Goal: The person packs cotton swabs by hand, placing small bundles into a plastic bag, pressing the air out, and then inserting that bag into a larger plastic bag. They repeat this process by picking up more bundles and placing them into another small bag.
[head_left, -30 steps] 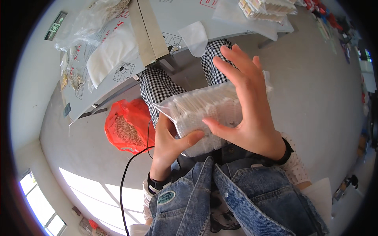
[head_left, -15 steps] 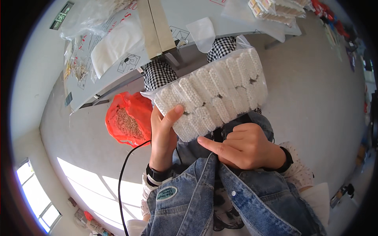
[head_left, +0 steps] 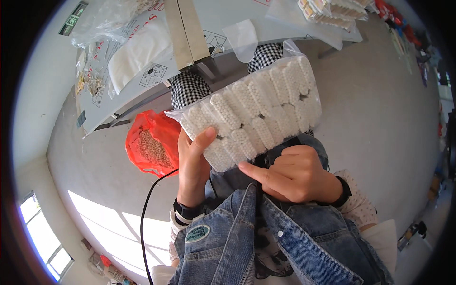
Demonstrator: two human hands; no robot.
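A clear plastic bag of cotton swabs (head_left: 256, 111) is held in front of the person's body, tilted, with its right end higher than its left end. Inside it, the swabs stand in bundles, in two rows, and their white heads face the camera.

The left hand (head_left: 194, 161) grips this swab bag at its lower left corner: the thumb (head_left: 205, 138) presses on the front face, while the other fingers go behind, where they are mostly hidden. The right hand (head_left: 297, 175) is just below the swab bag. Its index finger (head_left: 256, 174) is stretched out, with the tip at the bag's lower edge, but I cannot tell if it touches. The other visible fingers are folded; whether they hold something, I cannot tell.

To the left of the swab bag, on the floor, is an open red plastic bag (head_left: 166, 126) containing small brown pieces (head_left: 154, 148). Beyond the swab bag are checked trouser legs (head_left: 190, 90) and a grey-topped table (head_left: 223, 14). On this table, a stack of packets (head_left: 327, 12) lies beyond the swab bag's right end. Nearer than the swab bag is a blue denim jacket (head_left: 218, 237).
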